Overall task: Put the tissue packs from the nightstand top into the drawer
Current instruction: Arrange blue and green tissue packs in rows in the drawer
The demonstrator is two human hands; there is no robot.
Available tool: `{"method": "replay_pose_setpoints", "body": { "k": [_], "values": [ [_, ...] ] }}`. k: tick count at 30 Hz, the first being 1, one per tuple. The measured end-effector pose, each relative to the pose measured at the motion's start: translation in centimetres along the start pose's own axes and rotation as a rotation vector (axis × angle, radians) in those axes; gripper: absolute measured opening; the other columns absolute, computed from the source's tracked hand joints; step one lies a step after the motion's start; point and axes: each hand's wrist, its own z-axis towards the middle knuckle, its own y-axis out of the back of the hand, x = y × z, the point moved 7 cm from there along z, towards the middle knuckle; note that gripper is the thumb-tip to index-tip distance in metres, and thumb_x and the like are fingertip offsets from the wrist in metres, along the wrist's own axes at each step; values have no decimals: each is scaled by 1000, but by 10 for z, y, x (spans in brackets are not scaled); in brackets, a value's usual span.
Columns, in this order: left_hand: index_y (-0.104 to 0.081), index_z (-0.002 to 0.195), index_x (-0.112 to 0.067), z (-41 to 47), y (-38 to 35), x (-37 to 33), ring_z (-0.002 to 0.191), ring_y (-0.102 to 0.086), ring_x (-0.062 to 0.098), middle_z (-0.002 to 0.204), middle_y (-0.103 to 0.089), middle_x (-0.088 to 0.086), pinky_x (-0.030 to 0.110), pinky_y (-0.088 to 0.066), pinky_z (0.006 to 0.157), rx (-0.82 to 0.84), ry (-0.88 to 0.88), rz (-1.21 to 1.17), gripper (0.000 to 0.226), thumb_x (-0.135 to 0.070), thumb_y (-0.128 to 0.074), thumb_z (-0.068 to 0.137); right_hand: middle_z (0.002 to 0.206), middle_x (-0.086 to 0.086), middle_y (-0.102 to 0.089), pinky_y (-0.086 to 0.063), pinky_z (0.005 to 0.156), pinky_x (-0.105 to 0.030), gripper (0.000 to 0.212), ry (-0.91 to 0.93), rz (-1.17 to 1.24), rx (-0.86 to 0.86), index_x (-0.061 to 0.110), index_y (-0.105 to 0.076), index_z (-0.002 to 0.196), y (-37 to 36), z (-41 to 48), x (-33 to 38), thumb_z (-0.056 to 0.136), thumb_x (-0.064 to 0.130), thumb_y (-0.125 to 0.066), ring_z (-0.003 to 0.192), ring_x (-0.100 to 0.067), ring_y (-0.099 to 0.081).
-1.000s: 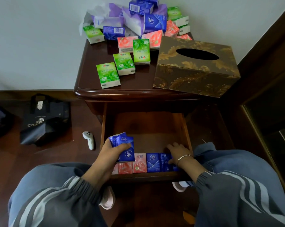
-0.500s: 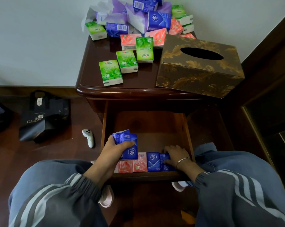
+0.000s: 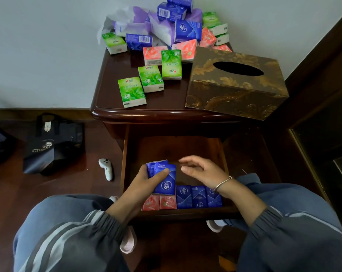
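Right hand (image 3: 203, 171) has lifted; left hand (image 3: 144, 183) grips blue packs (image 3: 164, 180).

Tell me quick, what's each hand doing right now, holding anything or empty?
Left hand: gripping a small stack of blue tissue packs over the drawer.
Right hand: open, fingers relaxed, holding nothing.

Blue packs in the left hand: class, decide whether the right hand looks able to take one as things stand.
Probably yes. The right hand hangs open above the drawer, close beside the blue packs that the left hand grips, and nothing lies between them.
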Motion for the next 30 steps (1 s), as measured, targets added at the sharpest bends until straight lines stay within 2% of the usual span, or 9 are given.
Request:
{"method": "replay_pose_setpoints", "body": {
  "k": [3,7,10,12,15,19,23,27,30],
  "values": [
    [-50,123,-16,-1,-9,0,90,-73,22,106,-72,8,38,-59,79,28,-49,98,47,-39,-64,85,122,16,-56,-55,83,-25,38,5,141,169,45,-52,114,-12,-15,23,81,36,-69,110,-7,-60],
    [-49,125,-19,-3,-20,2,94,-72,21,111,-69,9,39,-57,87,88,-34,120,66,-64,-51,77,111,8,-62,-58,82,-32,36,24,93,60,31,-58,109,-14,-18,28,77,28,-75,101,-12,-65],
    [-55,124,-15,-2,-30,4,103,-69,26,113,-70,14,43,-51,96,173,0,-4,61,-62,-36,90,109,4,-64,-58,82,-37,34,-20,141,-10,26,-59,107,-11,-15,23,77,22,-75,98,-14,-67],
    [-55,125,-13,1,-32,1,104,-68,25,114,-70,13,40,-53,92,180,-11,-72,50,-50,-38,97,110,1,-64,-59,78,-35,33,-35,199,-1,26,-60,105,-6,-15,20,77,18,-75,98,-15,-67],
    [-53,125,-14,7,-29,-1,96,-71,19,114,-69,9,31,-58,74,75,12,-24,34,-34,-46,99,107,0,-66,-57,66,-24,31,-58,232,30,31,-64,97,11,-18,13,74,14,-77,90,-12,-70],
    [-52,114,-18,19,-32,-4,91,-69,17,111,-65,5,31,-58,71,-77,-53,156,19,-25,-52,96,99,3,-64,-54,68,-25,28,-154,-74,-137,33,-61,88,62,-18,-21,75,12,-75,91,-14,-66],
    [-53,113,-16,41,-67,8,95,-67,20,110,-63,6,41,-58,83,-32,-102,364,20,-18,-57,93,97,6,-60,-45,72,-20,26,-225,-526,-185,23,-57,93,68,-8,-60,77,9,-71,96,-16,-60],
    [-53,114,-14,73,-107,17,102,-61,23,114,-60,8,40,-54,89,-11,-258,762,22,-18,-58,93,105,-2,-62,-50,85,-32,25,-250,-713,-195,19,-56,104,64,-4,-77,82,13,-66,99,-20,-59],
    [-51,117,-15,90,-121,25,104,-58,26,117,-60,12,41,-51,90,-4,-330,930,22,-18,-52,95,108,-5,-61,-50,89,-36,24,-308,-744,-216,18,-54,107,71,-7,-82,85,17,-64,100,-22,-59]
  ]
}}
